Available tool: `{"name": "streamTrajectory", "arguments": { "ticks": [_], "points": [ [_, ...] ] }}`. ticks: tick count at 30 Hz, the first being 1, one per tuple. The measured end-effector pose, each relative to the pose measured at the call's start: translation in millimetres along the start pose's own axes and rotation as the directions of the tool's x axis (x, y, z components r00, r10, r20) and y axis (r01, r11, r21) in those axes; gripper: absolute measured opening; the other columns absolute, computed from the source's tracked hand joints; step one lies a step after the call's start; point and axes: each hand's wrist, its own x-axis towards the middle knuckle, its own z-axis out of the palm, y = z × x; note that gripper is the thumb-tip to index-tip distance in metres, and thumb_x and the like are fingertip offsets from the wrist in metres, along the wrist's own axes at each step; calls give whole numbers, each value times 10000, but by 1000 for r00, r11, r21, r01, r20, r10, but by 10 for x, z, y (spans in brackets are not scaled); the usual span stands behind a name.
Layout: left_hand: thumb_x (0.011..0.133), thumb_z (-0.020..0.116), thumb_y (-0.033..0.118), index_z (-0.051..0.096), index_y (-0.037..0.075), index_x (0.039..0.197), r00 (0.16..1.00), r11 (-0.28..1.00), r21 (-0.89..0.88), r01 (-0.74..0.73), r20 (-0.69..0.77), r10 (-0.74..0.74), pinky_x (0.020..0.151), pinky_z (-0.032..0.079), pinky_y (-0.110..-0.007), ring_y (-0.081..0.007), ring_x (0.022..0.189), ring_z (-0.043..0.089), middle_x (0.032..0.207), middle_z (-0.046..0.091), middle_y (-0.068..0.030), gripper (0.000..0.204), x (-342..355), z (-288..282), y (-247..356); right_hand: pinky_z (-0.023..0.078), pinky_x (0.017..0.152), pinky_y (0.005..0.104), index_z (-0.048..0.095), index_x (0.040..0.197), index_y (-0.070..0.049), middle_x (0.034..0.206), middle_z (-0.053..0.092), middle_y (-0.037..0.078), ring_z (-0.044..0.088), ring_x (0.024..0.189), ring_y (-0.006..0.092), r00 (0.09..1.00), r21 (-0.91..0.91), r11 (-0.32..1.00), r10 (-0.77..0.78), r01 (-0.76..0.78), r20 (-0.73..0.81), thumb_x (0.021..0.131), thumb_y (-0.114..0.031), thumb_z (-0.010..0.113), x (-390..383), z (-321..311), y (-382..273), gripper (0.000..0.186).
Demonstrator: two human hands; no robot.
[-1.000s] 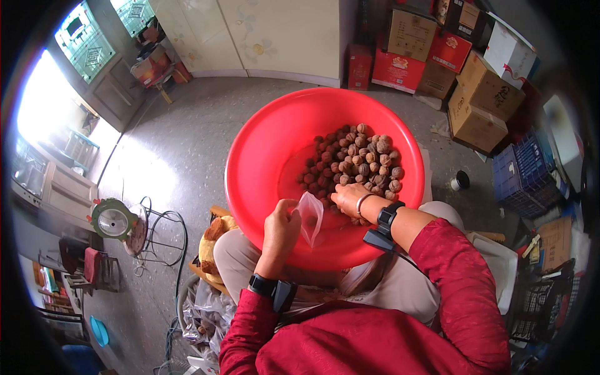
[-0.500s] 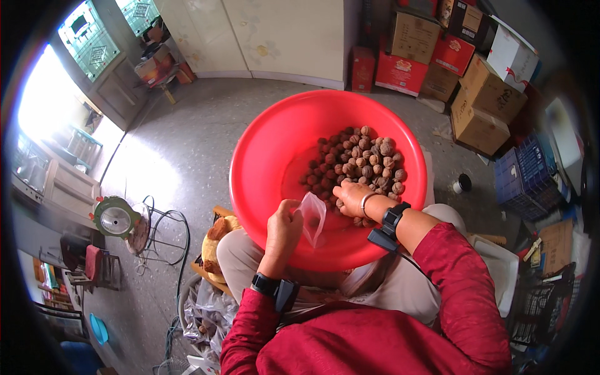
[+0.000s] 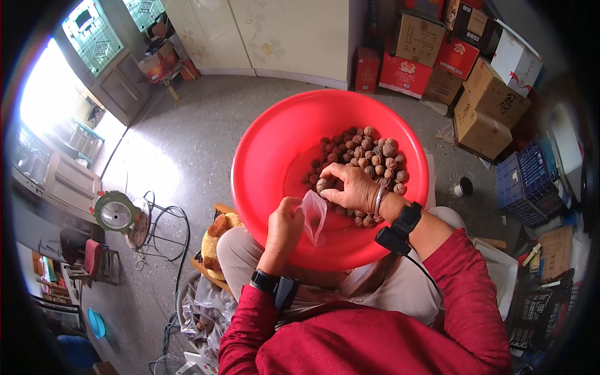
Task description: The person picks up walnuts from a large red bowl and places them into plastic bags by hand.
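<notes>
A large red plastic basin [image 3: 269, 144] rests over my lap, with a pile of walnuts [image 3: 375, 150] toward its right side. My left hand [image 3: 284, 228], at the near-left part of the basin, is closed on the top edge of a thin translucent plastic bag [image 3: 315, 222]. My right hand [image 3: 350, 187] is over the walnuts, fingers curled round a walnut [image 3: 324, 185] just above and right of the bag's opening.
A tub of plastic bags [image 3: 200, 306] sits left of my legs, near a small round appliance [image 3: 115, 212] and coiled cables. Stacked cartons [image 3: 484, 109] and blue crates [image 3: 525, 184] line the right. A white tray [image 3: 500, 281] lies beside my right leg. An open door is far left.
My right hand has lifted from among the walnuts and turned toward the bag, with a walnut now visible in its fingers. My left hand stays on the bag.
</notes>
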Motion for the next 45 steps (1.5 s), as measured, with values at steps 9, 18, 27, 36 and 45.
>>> {"name": "streamTrajectory", "arguments": {
  "ticks": [9, 18, 27, 36, 45],
  "points": [
    [866, 569, 101, 628, 21, 1043, 1000, 1000, -16, 15, -20, -15, 588, 495, -358, -253, 602, 625, 656, 611, -157, 203, -1, 9, -7, 514, 778, 340, 651, 961, -57, 888, 649, 89, 631, 864, 236, 996, -152, 988, -12, 25, 88, 791, -206, 743, -12, -38, 146, 244],
    [864, 560, 101, 627, 17, 1041, 1000, 1000, 4, 14, -21, -14, 599, 503, -358, -263, 623, 639, 675, 626, -165, 206, -5, -4, 32, 523, 787, 420, 685, 954, -104, 942, 685, 155, 657, 905, 352, 772, -733, 660, 549, -165, 320, 755, -110, 650, -111, -115, 534, 202],
    [860, 570, 104, 628, 25, 1037, 999, 999, -23, 39, 2, -38, 595, 498, -352, -239, 613, 626, 662, 613, -151, 202, 2, -4, 7, 546, 836, 394, 743, 1003, -74, 1058, 699, 149, 670, 1003, 310, 564, -866, 495, 697, 69, 443, 727, -77, 720, -210, 6, 673, 277],
    [861, 573, 113, 628, 22, 1051, 999, 998, -49, 39, 12, -38, 580, 487, -346, -225, 597, 610, 654, 605, -144, 218, 1, -10, -7, 545, 832, 399, 713, 1011, -55, 1038, 692, 169, 663, 1001, 325, 590, -860, 509, 683, 37, 430, 686, -90, 729, -177, -22, 574, 328],
    [860, 571, 110, 627, 16, 1049, 999, 998, -52, 45, 17, -44, 561, 479, -331, -191, 580, 595, 634, 596, -126, 219, 3, -9, 9, 523, 754, 417, 616, 862, -23, 864, 670, 188, 647, 840, 373, 948, -374, 917, 234, -141, 216, 765, -194, 654, -81, -147, 354, 200]
  ]
}}
